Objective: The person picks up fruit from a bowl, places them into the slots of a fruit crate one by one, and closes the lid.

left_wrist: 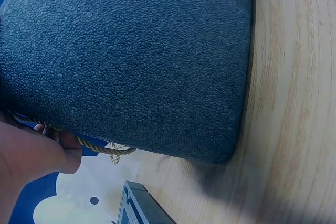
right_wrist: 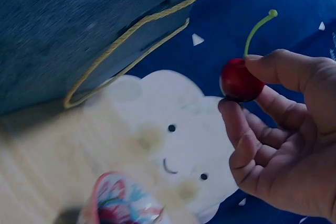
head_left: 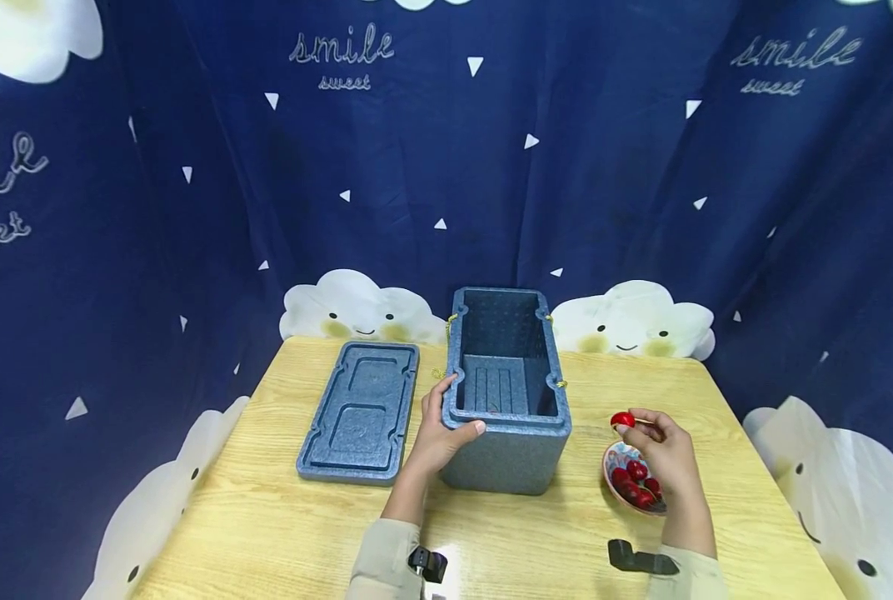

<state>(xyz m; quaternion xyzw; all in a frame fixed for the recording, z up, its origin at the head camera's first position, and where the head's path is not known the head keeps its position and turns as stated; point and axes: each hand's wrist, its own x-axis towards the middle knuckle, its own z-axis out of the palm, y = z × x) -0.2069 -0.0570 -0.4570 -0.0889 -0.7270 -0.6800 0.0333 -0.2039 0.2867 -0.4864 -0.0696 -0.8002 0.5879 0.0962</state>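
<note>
A red cherry with a curved green stem is pinched between the thumb and fingers of my right hand. That hand is raised over a small patterned bowl of several more cherries. My left hand grips the near left corner of a deep blue-grey foam box, thumb over the front rim and fingers along the left side. The box stands upright with its top uncovered. In the left wrist view, the left fingers lie by a twisted cord along the box's side.
A matching foam lid lies flat on the wooden table, left of the box. Yellow cord loops down the box's right side. Behind the table hangs a dark blue curtain with smiling white clouds.
</note>
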